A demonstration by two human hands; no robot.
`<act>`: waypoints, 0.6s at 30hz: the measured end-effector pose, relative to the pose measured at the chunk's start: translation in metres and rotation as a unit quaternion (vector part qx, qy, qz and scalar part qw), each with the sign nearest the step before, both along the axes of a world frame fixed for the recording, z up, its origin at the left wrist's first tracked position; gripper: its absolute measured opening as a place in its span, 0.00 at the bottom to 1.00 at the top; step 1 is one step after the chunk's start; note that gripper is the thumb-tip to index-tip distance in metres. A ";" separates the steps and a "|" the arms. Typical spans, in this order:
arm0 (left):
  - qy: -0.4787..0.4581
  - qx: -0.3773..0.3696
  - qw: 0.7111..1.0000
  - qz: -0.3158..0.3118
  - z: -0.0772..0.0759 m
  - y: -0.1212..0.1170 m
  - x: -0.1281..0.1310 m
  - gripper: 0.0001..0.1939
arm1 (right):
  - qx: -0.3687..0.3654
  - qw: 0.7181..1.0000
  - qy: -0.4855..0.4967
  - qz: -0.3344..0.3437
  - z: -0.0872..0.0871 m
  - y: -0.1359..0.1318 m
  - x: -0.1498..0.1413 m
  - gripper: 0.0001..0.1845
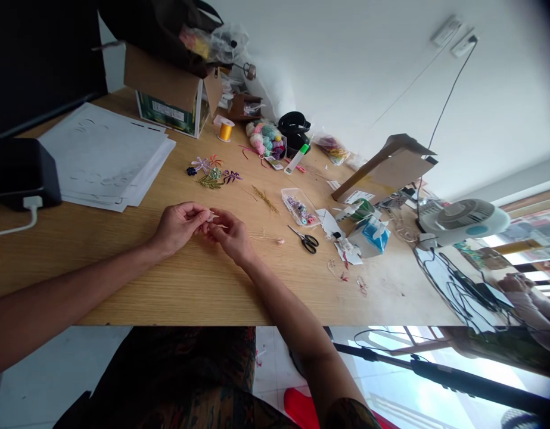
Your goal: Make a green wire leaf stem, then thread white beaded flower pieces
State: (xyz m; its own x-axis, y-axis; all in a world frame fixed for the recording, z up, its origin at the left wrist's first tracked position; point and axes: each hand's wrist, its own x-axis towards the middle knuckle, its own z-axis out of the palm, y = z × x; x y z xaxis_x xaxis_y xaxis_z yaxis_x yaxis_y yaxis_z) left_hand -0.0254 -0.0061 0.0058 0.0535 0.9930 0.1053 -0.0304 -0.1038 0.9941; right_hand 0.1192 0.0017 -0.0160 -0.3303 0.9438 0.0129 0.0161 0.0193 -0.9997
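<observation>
My left hand (179, 227) and my right hand (230, 235) meet over the wooden table (123, 262), their fingertips pinching a small pale piece (211, 217) too small to identify. A thin strand (261, 237) runs to the right of my right hand and ends in a pink bead (280, 241). Beyond my hands lie several beaded flowers (212, 174) and a golden-green beaded sprig (264, 199). Black-handled scissors (304, 239) rest to the right, next to a clear tray of beads (300, 208). A yellow thread spool (224, 128) stands farther back.
A stack of papers (105, 158) lies at the left, below a cardboard box (171, 89). Pale yarn balls (263, 138), a tissue pack (369, 236) and a propped cardboard sheet (384, 170) crowd the far side. A white fan (462, 220) and black cables stand at the right.
</observation>
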 end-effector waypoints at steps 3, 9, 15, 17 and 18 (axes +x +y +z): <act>-0.026 -0.019 0.999 -0.001 0.003 -0.001 0.001 0.08 | 0.021 0.998 -0.047 -0.028 0.001 -0.001 0.001 0.17; -0.121 -0.087 0.988 -0.031 0.003 0.001 0.001 0.09 | 0.064 0.994 -0.075 -0.047 0.004 -0.002 0.006 0.15; -0.189 -0.151 0.967 -0.081 0.005 0.003 -0.002 0.10 | 0.096 0.992 -0.074 -0.047 0.007 0.006 0.017 0.20; -0.179 -0.157 0.966 -0.101 0.006 0.003 -0.002 0.11 | 0.115 0.989 -0.080 -0.050 0.009 0.010 0.023 0.22; -0.168 -0.157 0.967 -0.110 0.006 0.002 -0.003 0.11 | 0.129 0.987 -0.088 -0.047 0.011 0.012 0.026 0.22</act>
